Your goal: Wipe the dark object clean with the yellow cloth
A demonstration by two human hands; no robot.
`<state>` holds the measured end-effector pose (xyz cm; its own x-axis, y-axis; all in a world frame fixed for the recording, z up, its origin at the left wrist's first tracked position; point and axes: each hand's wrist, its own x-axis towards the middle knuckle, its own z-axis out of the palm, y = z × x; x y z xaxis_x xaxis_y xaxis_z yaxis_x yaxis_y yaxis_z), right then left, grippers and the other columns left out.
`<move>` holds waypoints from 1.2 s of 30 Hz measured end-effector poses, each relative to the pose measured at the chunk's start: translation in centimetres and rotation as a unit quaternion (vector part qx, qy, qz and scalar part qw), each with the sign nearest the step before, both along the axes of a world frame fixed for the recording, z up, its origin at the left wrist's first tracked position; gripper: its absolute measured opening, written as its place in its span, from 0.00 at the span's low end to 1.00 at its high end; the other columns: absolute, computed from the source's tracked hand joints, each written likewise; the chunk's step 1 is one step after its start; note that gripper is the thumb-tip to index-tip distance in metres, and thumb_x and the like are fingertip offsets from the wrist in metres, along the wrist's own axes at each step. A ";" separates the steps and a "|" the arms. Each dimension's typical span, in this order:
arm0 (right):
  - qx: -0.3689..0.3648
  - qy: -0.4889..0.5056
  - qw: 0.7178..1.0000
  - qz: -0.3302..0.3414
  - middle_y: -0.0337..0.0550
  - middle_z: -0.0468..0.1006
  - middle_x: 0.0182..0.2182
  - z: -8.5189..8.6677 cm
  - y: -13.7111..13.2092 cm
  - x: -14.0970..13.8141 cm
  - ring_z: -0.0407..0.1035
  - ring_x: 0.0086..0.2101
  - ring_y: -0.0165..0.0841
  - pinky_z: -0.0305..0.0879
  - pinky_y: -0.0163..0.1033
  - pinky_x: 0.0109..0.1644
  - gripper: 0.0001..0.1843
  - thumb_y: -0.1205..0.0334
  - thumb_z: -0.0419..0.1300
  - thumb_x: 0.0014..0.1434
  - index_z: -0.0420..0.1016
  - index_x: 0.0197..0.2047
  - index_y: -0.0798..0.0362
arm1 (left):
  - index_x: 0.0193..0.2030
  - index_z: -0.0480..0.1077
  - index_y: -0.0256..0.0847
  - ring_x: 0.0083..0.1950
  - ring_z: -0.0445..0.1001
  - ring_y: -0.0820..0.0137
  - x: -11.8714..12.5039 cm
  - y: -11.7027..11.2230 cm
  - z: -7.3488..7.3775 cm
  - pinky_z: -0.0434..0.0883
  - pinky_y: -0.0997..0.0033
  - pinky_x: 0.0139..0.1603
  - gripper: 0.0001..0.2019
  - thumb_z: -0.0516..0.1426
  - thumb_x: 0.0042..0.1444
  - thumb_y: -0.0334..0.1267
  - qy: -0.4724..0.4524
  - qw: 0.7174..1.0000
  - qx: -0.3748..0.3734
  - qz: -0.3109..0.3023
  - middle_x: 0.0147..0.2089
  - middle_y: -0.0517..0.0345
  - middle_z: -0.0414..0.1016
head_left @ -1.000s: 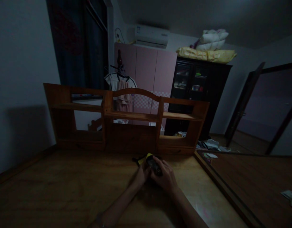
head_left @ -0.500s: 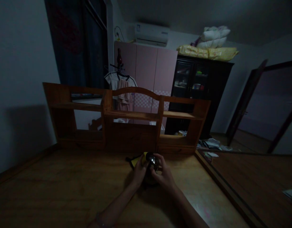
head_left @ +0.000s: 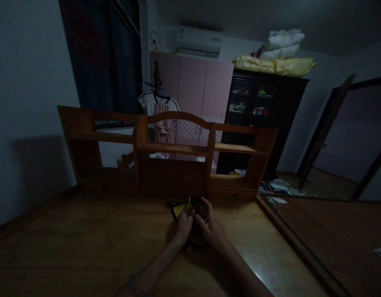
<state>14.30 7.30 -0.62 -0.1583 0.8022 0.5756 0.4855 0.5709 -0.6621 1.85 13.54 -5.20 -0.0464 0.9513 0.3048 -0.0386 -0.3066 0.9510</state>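
The room is dim. Both hands meet over a wooden desk top [head_left: 85, 251], just in front of the shelf unit. My left hand [head_left: 184, 226] and my right hand [head_left: 212, 229] are curled around a small dark rounded object [head_left: 200, 208] with a faint shine; what it is I cannot make out. A yellow cloth with a dark edge [head_left: 179, 208] lies under and behind the fingers of my left hand. Below the hands a dark round shape rests on the desk, mostly hidden.
A low wooden shelf unit [head_left: 165, 150] stands along the desk's back edge. Beyond it are a pink wardrobe [head_left: 205, 95], a dark glass-front cabinet [head_left: 255, 111] with bedding piled on top, hanging clothes and an open door on the right. Papers litter the floor.
The dark object has turned between my fingers and moved slightly away from me, toward the shelf. The camera has tilted a little; both hands stay together on it.
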 end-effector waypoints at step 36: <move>0.112 -0.084 0.988 -0.071 0.45 0.65 0.55 -0.1 1.0 1.3 0.64 0.52 0.36 0.64 0.44 0.55 0.32 0.74 0.47 0.58 0.49 0.65 0.48 | 0.58 0.62 0.46 0.57 0.65 0.64 0.1 -1.9 1.0 0.60 0.63 0.59 0.32 0.47 0.45 0.20 0.207 0.966 0.141 0.063 0.56 0.52 0.66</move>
<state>15.59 8.27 -0.76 -0.1613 0.6788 0.7164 0.6641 0.6116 -0.4300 1.99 11.63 -4.23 0.0242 0.8228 0.5678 0.3813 -0.5327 0.7556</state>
